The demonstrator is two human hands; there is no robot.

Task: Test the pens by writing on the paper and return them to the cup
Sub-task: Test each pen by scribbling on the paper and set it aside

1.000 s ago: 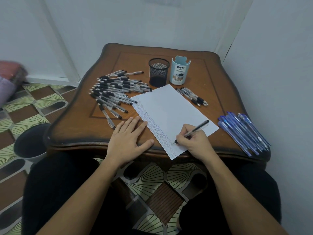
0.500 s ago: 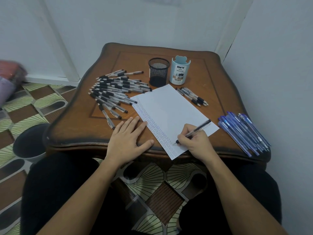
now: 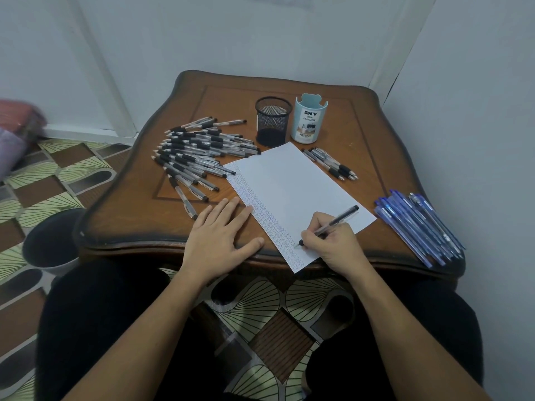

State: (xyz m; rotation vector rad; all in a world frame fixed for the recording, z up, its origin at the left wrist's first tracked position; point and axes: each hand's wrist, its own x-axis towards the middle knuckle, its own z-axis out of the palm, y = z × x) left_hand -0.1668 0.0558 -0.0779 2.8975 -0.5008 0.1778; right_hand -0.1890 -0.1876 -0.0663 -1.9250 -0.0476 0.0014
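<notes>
A white sheet of paper (image 3: 292, 186) lies slanted on the wooden table (image 3: 362, 134), with rows of small pen marks along its left edge. My right hand (image 3: 333, 244) grips a black-capped clear pen (image 3: 337, 219), tip on the paper near the front corner. My left hand (image 3: 220, 235) rests flat on the table, fingertips touching the paper's left edge. A black mesh cup (image 3: 272, 121) and a light blue cup (image 3: 310, 118) marked DIY stand at the back. A big pile of black-grip pens (image 3: 194, 157) lies to the left.
A few black-grip pens (image 3: 330, 163) lie right of the paper below the blue cup. Several blue pens (image 3: 417, 224) lie by the table's right edge, close to the wall. A dark round bin (image 3: 52, 238) stands on the patterned floor at the left.
My right hand has moved the pen slightly along the row of marks; the pen's tilt shifted a little. My left hand has stayed put.
</notes>
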